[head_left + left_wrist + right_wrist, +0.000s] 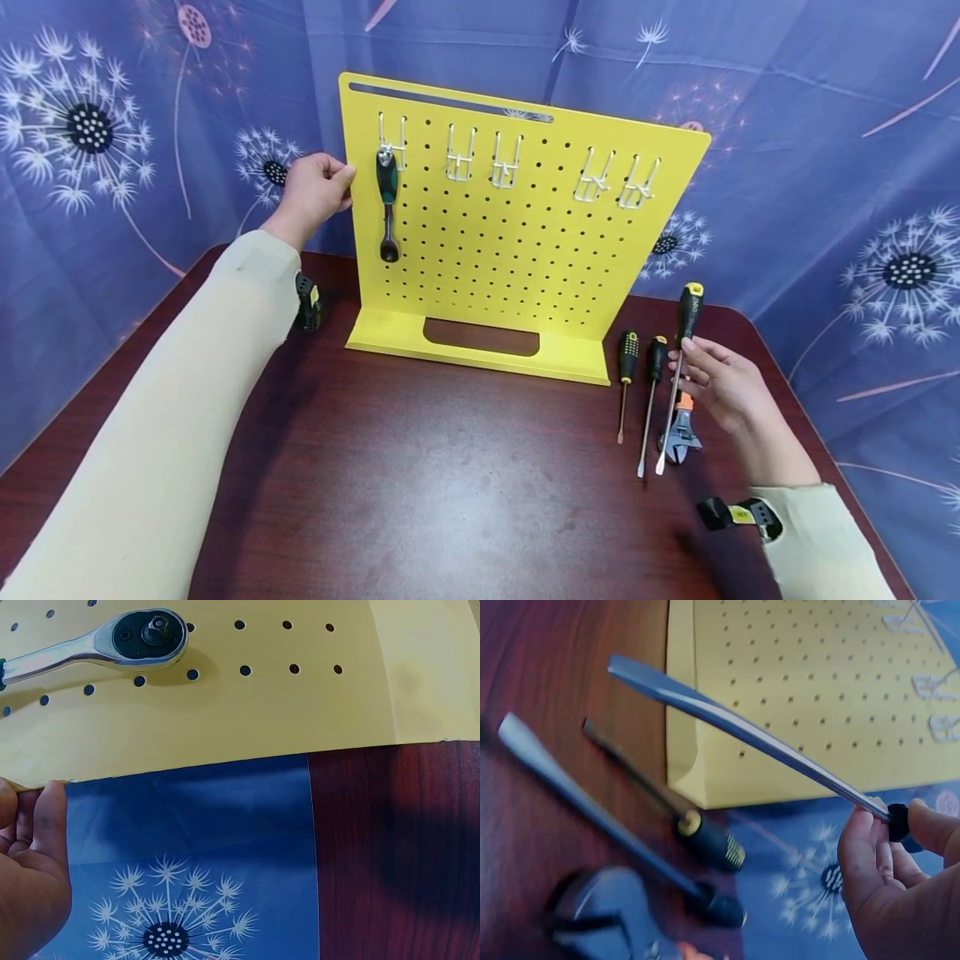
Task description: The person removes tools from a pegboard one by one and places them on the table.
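My left hand (313, 193) pinches the left edge of a yellow pegboard (480, 250) between thumb and fingers; the left wrist view shows the fingertips at that edge. A ratchet wrench (387, 179) with a green and black handle hangs on the board's leftmost hook, its head downward. Over the table's right side, my right hand (726, 385) holds a flathead screwdriver (692, 310) where handle meets shaft, its flat tip pointing down toward me. Beneath and beside this hand lie a short screwdriver (628, 357), a longer flathead screwdriver (657, 360) and an adjustable wrench (681, 435) with an orange grip.
Several white wire hooks (505, 162) line the upper part of the board, nothing hanging on those right of the ratchet wrench. The board's base stands near the back of the dark red wooden table (420, 467). A blue dandelion-patterned curtain (465, 50) hangs behind.
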`<state>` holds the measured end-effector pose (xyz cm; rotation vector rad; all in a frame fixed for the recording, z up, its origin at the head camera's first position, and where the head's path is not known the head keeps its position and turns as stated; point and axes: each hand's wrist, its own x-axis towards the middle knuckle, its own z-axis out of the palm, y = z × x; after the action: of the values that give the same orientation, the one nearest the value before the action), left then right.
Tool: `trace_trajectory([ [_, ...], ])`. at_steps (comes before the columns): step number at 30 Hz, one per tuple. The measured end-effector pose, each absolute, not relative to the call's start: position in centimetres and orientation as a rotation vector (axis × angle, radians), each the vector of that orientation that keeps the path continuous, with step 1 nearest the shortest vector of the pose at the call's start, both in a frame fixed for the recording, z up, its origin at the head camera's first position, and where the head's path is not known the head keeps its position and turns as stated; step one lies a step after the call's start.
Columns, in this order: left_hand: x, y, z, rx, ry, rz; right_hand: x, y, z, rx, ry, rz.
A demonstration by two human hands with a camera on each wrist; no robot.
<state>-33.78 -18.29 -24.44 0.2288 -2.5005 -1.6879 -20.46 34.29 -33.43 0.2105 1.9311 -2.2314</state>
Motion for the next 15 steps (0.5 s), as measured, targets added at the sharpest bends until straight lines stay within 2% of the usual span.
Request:
trace_trajectory([
  [15, -33.9, -18.1, -24.6, 0.183, -2.542, -1.635, -20.5, 38.7, -35.5, 0.281, 1.883, -2.166],
])
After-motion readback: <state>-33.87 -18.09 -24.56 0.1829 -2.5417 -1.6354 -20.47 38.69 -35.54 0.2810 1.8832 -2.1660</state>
